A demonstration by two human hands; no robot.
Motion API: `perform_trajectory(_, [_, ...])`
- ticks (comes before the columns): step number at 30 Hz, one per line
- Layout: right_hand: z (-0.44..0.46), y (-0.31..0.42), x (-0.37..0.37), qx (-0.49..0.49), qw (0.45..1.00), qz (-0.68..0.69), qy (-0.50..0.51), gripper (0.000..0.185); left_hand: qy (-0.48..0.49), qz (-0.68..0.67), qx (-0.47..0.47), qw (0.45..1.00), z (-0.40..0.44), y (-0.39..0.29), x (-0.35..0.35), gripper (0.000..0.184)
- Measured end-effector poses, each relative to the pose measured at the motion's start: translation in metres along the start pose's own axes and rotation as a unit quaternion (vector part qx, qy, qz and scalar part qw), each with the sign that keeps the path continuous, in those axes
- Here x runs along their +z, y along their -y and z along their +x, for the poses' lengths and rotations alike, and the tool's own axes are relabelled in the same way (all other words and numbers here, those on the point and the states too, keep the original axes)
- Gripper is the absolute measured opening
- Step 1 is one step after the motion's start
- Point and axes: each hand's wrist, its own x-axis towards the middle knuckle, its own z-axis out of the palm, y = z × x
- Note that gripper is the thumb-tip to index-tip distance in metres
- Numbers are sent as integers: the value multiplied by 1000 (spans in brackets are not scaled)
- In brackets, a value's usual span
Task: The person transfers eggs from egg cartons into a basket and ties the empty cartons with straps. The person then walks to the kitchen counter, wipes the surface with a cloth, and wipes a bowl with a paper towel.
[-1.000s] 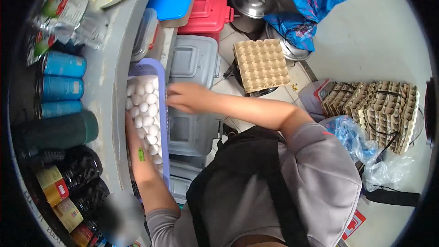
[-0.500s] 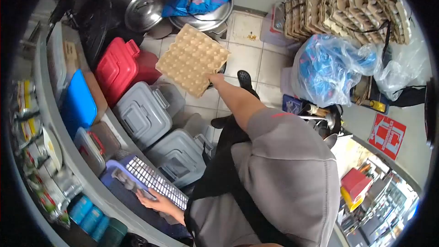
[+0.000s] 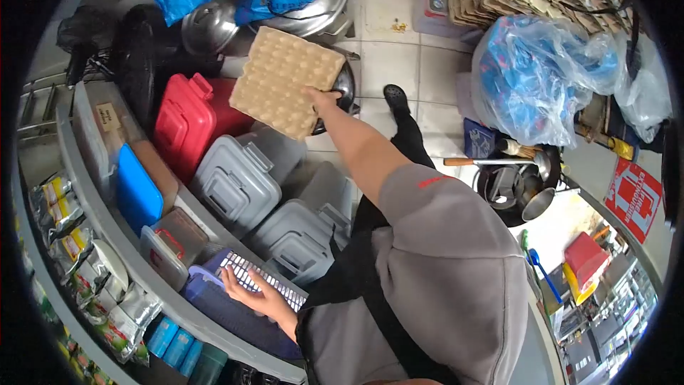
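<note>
The step in hand appears to be a hold on the square, tan, moulded-pulp egg tray (image 3: pixel 285 78). The right hand (image 3: pixel 322 100), at the end of a reaching arm, is closed on the tray's right-hand edge, its fingers partly hidden. The tray, studded with rounded bumps, lies over part of a round black object (image 3: pixel 347 85), near the tall red lidded bin (image 3: pixel 184 125) and the nearer of two grey lidded plastic bins (image 3: pixel 235 178). Whether it rests on the black object or is held just above it, I cannot tell.

The left hand (image 3: pixel 256 299) is unclenched, fingers extended, over the purple slotted plastic basket (image 3: pixel 231 317); whether it touches the basket is unclear.

As a judgement, any move of the tray from here calls for a secure pinch at that edge and a level carry, since thin pulp held from one side may sag, with clearance from the bins.
</note>
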Motion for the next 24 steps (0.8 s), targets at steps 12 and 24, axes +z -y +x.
perform_trajectory(12, [-17,29,-25,-67,997,-44,-21,103,51,-71,-23,996,-10,-20,16,32])
perform_trajectory(24, [-224,181,-320,-302,935,125,137,59,30,-211,138,967,36,-48,39,35])
